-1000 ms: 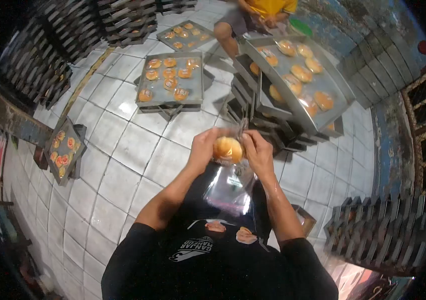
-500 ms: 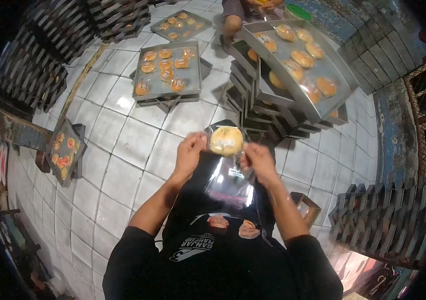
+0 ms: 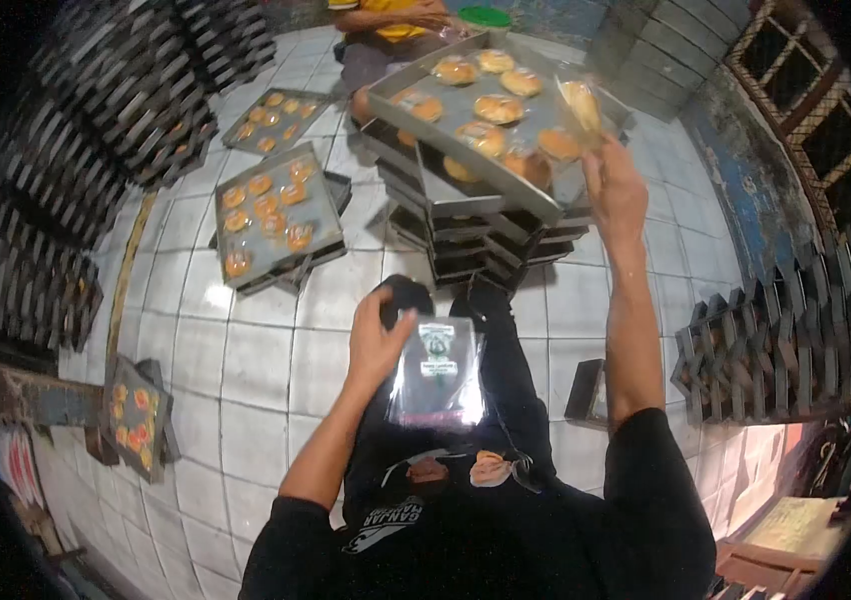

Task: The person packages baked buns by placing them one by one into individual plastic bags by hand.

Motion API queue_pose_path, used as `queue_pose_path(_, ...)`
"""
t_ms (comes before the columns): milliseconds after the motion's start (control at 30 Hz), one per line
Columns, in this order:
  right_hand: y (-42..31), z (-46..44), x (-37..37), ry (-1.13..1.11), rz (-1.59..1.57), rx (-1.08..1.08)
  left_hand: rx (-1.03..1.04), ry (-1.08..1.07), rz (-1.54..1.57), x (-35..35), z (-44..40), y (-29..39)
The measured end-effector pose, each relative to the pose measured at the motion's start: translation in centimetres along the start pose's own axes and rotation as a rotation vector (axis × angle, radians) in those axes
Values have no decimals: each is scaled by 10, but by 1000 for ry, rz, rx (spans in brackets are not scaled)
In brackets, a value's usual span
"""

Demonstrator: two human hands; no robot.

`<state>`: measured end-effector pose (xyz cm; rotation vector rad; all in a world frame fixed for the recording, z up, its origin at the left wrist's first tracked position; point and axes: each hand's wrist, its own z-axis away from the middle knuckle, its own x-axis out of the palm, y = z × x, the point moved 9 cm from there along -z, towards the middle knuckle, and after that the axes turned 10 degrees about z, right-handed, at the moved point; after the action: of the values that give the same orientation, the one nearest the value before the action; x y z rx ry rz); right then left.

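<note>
My right hand [image 3: 615, 185] grips a bun in a clear plastic bag [image 3: 579, 104], tilted on edge over the right side of a metal tray [image 3: 426, 143]. Several bagged, golden buns [image 3: 498, 108] lie in that tray, which rests askew on a stack of dark trays [image 3: 466, 248]. A pile of clear printed plastic bags [image 3: 438, 375] lies on my lap. Beside its upper left corner is my left hand [image 3: 379, 338], thumb and forefinger apart, holding nothing that I can see.
On the tiled floor at left stand a tray of bagged buns [image 3: 331, 235], a farther bun tray [image 3: 246, 145] and a tray of red-topped pastries [image 3: 154, 465]. Tall tray stacks [image 3: 776, 345] line both sides. A person in yellow [image 3: 386, 25] sits at the back beside a green lid [image 3: 486, 16].
My right hand has carried the bagged bun from above my lap up and right to the tray. My left hand has let go of it and come down beside the bags. The view has shifted.
</note>
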<state>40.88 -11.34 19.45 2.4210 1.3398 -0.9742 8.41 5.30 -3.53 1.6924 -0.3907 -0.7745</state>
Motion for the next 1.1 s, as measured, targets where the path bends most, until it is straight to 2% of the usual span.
queue_pose_path(33,7,0,-2,22,8,1,26,20,-33,0,16,1)
queue_pose_path(67,6,6,-6,65,116,-45,126,44,-210,2,30,4)
queue_pose_path(100,3,17,-8,101,219,-94,134,54,-208,2,41,7)
queue_pose_path(133,10,39,14,-178,59,32,213,19,-344,6,54,18)
queue_pose_path(167,5,79,38,-327,-136,83,285,-20,-482,13,62,25)
queue_pose_path(200,-7,120,57,-477,-333,137,278,-19,-484,14,63,23)
queue_pose_path(233,-34,160,69,-741,-530,169,292,-32,-329,13,66,21)
queue_pose_path(267,-61,194,68,-856,-703,222,305,-49,-179,10,69,21)
queue_pose_path(300,-73,225,72,-949,-883,375,296,-66,-192,8,71,23)
queue_pose_path(367,-83,261,75,-975,-1147,530,-380,-126,619,12,84,-11)
queue_pose_path(433,-104,255,49,-1025,-1440,786,-372,-63,629,8,86,3)
queue_pose_path(500,-112,259,51,-998,-1406,693,-357,-103,834,19,86,14)
queue_pose_path(533,-115,270,52,-1112,-1327,796,-356,-88,850,25,88,22)
queue_pose_path(600,-113,284,61,-1086,-999,529,-92,193,388,-2,90,52)
queue_pose_path(633,-118,282,58,-1078,-841,412,-95,227,396,-10,92,42)
queue_pose_path(667,-119,288,54,-1090,-824,504,166,113,-116,-10,93,50)
queue_pose_path(700,-125,292,55,-1121,-831,469,395,-17,-639,5,102,48)
queue_pose_path(733,-129,273,39,-845,-691,186,329,-4,-507,2,102,36)
queue_pose_path(767,-136,261,13,-546,-545,-66,309,1,-511,-4,111,30)
queue_pose_path(867,-145,237,-14,-614,-504,-172,661,-111,-519,6,116,51)
queue_pose_path(900,-146,236,-13,-674,-503,-225,680,-134,-502,13,112,59)
queue_pose_path(933,-146,233,-8,-730,-547,-278,450,-56,-125,2,99,64)
queue_pose_path(1000,-147,203,-14,-784,-613,-296,50,26,438,-4,78,46)
queue_pose_path(1033,-153,180,-15,-819,-688,-334,-114,145,721,-6,74,37)
queue_pose_path(1100,-142,122,5,-725,-848,-381,-507,-592,607,27,75,7)
